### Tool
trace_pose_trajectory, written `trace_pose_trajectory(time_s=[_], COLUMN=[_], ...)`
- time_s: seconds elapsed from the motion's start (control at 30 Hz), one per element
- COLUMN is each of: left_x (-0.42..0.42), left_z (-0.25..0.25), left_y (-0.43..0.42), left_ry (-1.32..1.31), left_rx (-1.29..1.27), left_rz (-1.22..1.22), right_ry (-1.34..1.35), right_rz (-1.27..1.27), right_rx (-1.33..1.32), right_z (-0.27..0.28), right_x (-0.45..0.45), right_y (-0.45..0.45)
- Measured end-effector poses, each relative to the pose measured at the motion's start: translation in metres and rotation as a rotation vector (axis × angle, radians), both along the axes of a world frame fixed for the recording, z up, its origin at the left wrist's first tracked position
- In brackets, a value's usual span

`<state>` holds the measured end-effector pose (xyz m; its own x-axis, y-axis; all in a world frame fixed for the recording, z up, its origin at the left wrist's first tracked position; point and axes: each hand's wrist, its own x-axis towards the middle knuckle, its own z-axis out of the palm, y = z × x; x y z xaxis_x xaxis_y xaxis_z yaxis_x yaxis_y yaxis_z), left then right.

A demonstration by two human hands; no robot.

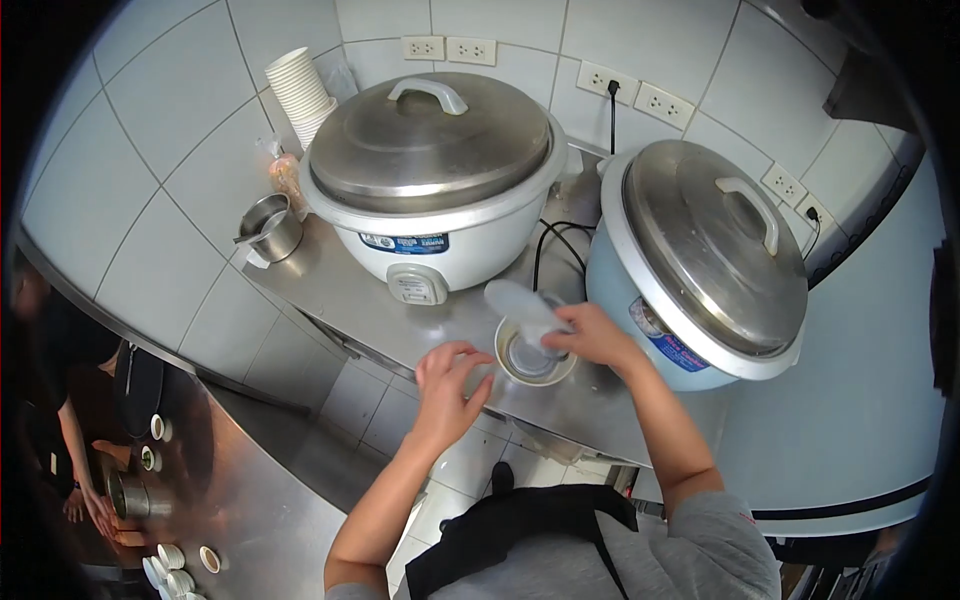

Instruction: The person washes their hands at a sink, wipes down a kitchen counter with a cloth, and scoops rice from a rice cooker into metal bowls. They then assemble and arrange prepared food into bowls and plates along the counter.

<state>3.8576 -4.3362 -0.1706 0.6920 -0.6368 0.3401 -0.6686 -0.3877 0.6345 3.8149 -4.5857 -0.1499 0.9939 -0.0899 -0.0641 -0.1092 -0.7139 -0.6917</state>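
Observation:
My right hand (592, 338) is closed on a translucent white rice paddle (512, 302), its rounded end pointing left. It is over a small round pot (538, 378) with a pale rim, standing near the counter's front edge. What lies inside the pot is partly hidden by the paddle and fingers. Just left of the pot, my left hand (450, 388) hovers with bent fingers apart and nothing in them. Behind the pot stands a big white rice cooker (455, 255), its steel lid on. A second, pale blue rice cooker (625, 275), also lidded, stands close to my right forearm.
Black cords (560, 235) run between the cookers. A steel pot (271, 228) and stacked white cups (300, 90) stand at the counter's left end. Across a gap, a steel table (255, 480) holds small cups (172, 560); another person's hand (98, 510) is there.

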Motion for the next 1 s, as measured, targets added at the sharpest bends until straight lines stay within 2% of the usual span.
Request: trace_pose_trajectory(time_s=[0.07,0.17,0.27,0.37,0.47,0.57,0.67,0.77,0.87,0.9,1.0], left_x=[0.009,0.021,0.029,0.032,0.031,0.042,0.063,0.053,0.039,0.038,0.041], left_z=[-0.006,-0.028,-0.067,-0.078,-0.044,-0.025,-0.004,0.05,0.045,0.04,0.024], left_y=[-0.026,-0.074,-0.107,-0.12,-0.122,-0.106,-0.068,-0.016,0.022,0.034,0.07], left_ry=[-0.099,-0.205,-0.353,-0.263,-0.257,-0.117,0.281,0.622,0.611,0.572,0.054], left_rx=[0.181,0.456,0.154,0.287,0.716,0.39,-0.108,-0.074,-0.171,-0.182,-0.277], left_rz=[-0.11,-0.246,-0.249,-0.314,-0.394,-0.346,-0.306,-0.228,-0.181,-0.191,-0.058], right_ry=[0.006,-0.174,-0.173,-0.011,-0.124,-0.108,-0.226,-0.115,0.06,0.051,0.191], right_rz=[-0.117,-0.094,-0.14,-0.252,-0.33,-0.402,-0.499,-0.515,-0.405,-0.415,-0.53], right_rx=[0.132,-0.062,-0.138,0.029,0.038,0.15,0.268,0.506,0.718,0.938,1.067], right_z=[0.047,0.046,0.031,0.031,0.011,0.004,0.0,-0.009,-0.008,-0.019,-0.017], right_x=[-0.022,-0.05,-0.075,-0.096,-0.111,-0.121,-0.12,-0.109,-0.077,-0.065,-0.024], right_y=[0.009,0.009,0.007,0.012,0.013,0.022,0.04,0.059,0.087,0.098,0.144])
